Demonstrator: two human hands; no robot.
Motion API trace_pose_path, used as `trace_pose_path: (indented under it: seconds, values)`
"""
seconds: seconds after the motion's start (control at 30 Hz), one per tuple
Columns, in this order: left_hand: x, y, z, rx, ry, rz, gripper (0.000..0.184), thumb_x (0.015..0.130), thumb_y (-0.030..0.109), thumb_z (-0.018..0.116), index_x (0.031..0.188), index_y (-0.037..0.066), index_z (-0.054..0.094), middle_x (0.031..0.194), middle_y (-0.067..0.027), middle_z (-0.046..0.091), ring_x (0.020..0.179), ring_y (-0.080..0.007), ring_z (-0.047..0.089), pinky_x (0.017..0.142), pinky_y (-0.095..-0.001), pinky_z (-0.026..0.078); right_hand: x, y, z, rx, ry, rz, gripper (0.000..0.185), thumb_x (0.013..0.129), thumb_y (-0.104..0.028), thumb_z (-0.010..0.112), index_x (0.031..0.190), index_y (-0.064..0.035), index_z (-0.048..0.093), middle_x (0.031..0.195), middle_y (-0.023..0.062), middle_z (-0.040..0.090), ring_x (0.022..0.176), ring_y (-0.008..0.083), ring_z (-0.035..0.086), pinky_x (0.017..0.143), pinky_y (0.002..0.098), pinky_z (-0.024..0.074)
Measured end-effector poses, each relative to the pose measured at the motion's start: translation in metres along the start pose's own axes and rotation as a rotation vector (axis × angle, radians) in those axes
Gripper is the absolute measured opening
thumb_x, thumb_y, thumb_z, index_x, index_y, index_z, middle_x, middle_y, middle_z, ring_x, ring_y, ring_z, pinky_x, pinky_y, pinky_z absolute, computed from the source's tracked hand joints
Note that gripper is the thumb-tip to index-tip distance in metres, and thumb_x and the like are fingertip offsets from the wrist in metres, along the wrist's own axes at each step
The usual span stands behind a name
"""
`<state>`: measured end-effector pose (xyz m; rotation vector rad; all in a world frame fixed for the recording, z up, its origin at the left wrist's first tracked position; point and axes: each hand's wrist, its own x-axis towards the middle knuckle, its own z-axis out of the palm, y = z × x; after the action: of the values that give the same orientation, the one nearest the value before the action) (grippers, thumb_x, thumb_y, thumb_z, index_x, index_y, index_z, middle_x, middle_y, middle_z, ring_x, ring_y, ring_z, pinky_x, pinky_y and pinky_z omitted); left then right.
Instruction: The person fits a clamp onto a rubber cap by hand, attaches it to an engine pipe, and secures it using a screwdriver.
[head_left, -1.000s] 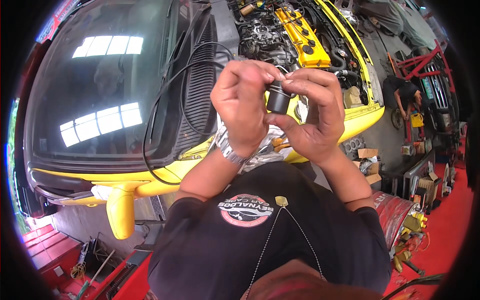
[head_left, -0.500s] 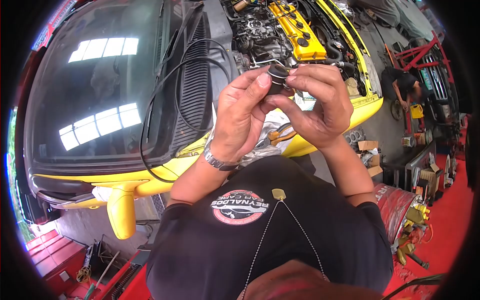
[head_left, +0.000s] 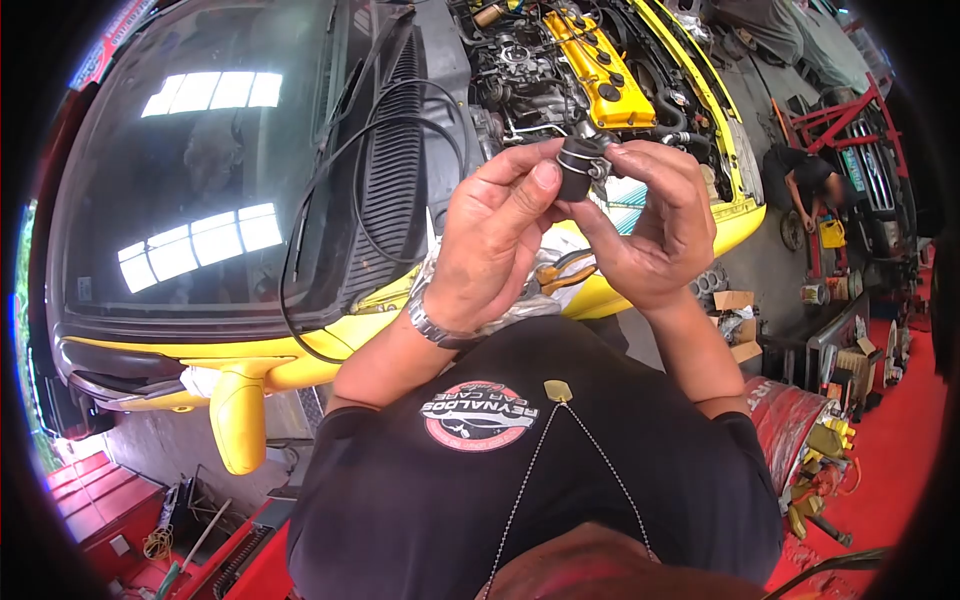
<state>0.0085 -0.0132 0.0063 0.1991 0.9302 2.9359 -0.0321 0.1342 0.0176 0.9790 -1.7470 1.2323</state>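
Short black cylinder (head_left: 574,184), metal-banded, midair

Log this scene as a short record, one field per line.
held part: black cylindrical piece ringed by a silver metal clamp
left hand: thumb and fingers gripping the piece
right hand: fingers and thumb at its clamp side
left wrist: silver metal-link watch
beyond hands: glossy yellow oblong engine cover
background: bent-over person in dark shirt

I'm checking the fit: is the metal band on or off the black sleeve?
On: the metal band wraps around the outside of the black sleeve on its visible side.
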Motion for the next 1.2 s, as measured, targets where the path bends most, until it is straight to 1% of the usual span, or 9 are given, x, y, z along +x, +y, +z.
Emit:
trace_pose_path:
  seconds: [0.13, 0.23, 0.3, 0.43, 0.63, 0.83, 0.93, 1.03, 1.2]
  values:
    - [0.001, 0.008, -0.005, 0.040, -0.068, -0.026, 0.029, 0.095, 0.016, 0.061, 0.118, -0.001, 0.057, 0.102, -0.0087, 0.066, 0.092, -0.0145, 0.062, 0.084, -0.0316, 0.050, 0.004, -0.001, -0.004, -0.018, -0.078, -0.010, 0.046, 0.064, -0.005, 0.084, 0.106, -0.0034, 0.063, 0.099, 0.0114, 0.065, 0.085, 0.0239, 0.064, 0.073, 0.0305, 0.0515]
    - [0.004, 0.010, -0.008, 0.050, -0.069, -0.069, 0.030, 0.096, 0.019, 0.059, 0.118, -0.001, 0.056, 0.102, -0.0105, 0.065, 0.094, -0.0162, 0.062, 0.086, -0.0313, 0.050, 0.005, -0.001, 0.002, 0.060, -0.045, 0.003, 0.045, 0.065, -0.005, 0.084, 0.105, -0.0034, 0.062, 0.099, 0.0118, 0.065, 0.087, 0.0240, 0.064, 0.073, 0.0305, 0.0515]
    - [0.007, 0.011, -0.005, -0.053, -0.168, -0.128, 0.034, 0.097, 0.023, 0.057, 0.120, -0.002, 0.054, 0.101, -0.0117, 0.065, 0.094, -0.0180, 0.062, 0.089, -0.0311, 0.050, 0.005, -0.002, 0.006, 0.141, 0.019, 0.052, 0.045, 0.065, -0.007, 0.084, 0.104, -0.0034, 0.062, 0.099, 0.0118, 0.065, 0.087, 0.0239, 0.063, 0.073, 0.0310, 0.0510]
    - [0.004, 0.006, 0.000, -0.113, -0.105, -0.108, 0.038, 0.098, 0.026, 0.055, 0.123, -0.002, 0.051, 0.104, -0.0126, 0.063, 0.095, -0.0191, 0.061, 0.089, -0.0314, 0.049, 0.000, 0.000, 0.005, 0.093, -0.018, 0.047, 0.045, 0.065, -0.007, 0.084, 0.104, -0.0041, 0.063, 0.098, 0.0117, 0.065, 0.086, 0.0237, 0.062, 0.072, 0.0313, 0.0501]
    - [0.002, 0.005, -0.004, -0.145, -0.088, -0.080, 0.039, 0.098, 0.023, 0.054, 0.125, -0.004, 0.049, 0.110, -0.0141, 0.061, 0.098, -0.0206, 0.059, 0.090, -0.0331, 0.048, 0.002, -0.004, 0.005, -0.123, -0.088, -0.136, 0.046, 0.063, -0.002, 0.081, 0.105, -0.0059, 0.064, 0.099, 0.0100, 0.063, 0.083, 0.0239, 0.061, 0.070, 0.0319, 0.0496]
    - [-0.005, 0.005, -0.010, -0.224, -0.084, -0.074, 0.030, 0.097, 0.019, 0.052, 0.117, -0.005, 0.051, 0.105, -0.0160, 0.062, 0.092, -0.0236, 0.062, 0.087, -0.0363, 0.051, 0.001, -0.009, 0.010, -0.065, -0.097, -0.145, 0.045, 0.062, 0.002, 0.080, 0.103, -0.0051, 0.063, 0.096, 0.0090, 0.062, 0.080, 0.0238, 0.060, 0.066, 0.0328, 0.0489]
    - [-0.007, 0.006, -0.014, -0.153, -0.076, -0.067, 0.028, 0.097, 0.019, 0.051, 0.113, -0.004, 0.052, 0.103, -0.0168, 0.063, 0.089, -0.0254, 0.064, 0.085, -0.0378, 0.052, 0.001, -0.010, 0.011, -0.066, -0.111, -0.116, 0.044, 0.061, 0.002, 0.079, 0.101, -0.0039, 0.062, 0.094, 0.0091, 0.061, 0.078, 0.0240, 0.059, 0.066, 0.0330, 0.0480]
    - [-0.007, 0.008, -0.017, -0.197, -0.081, -0.080, 0.028, 0.097, 0.019, 0.050, 0.114, -0.004, 0.052, 0.103, -0.0174, 0.063, 0.090, -0.0265, 0.064, 0.086, -0.0378, 0.052, 0.003, -0.011, 0.010, -0.061, -0.150, -0.101, 0.044, 0.060, 0.001, 0.080, 0.100, -0.0031, 0.061, 0.092, 0.0096, 0.061, 0.077, 0.0247, 0.059, 0.068, 0.0335, 0.0474]
    - [-0.018, 0.017, -0.012, -0.307, -0.070, -0.243, 0.031, 0.096, 0.016, 0.051, 0.117, -0.006, 0.050, 0.107, -0.0186, 0.064, 0.096, -0.0302, 0.066, 0.090, -0.0393, 0.053, 0.006, -0.015, 0.006, -0.021, -0.238, -0.091, 0.044, 0.058, -0.002, 0.081, 0.096, -0.0039, 0.060, 0.091, 0.0093, 0.060, 0.076, 0.0264, 0.058, 0.077, 0.0385, 0.0489]
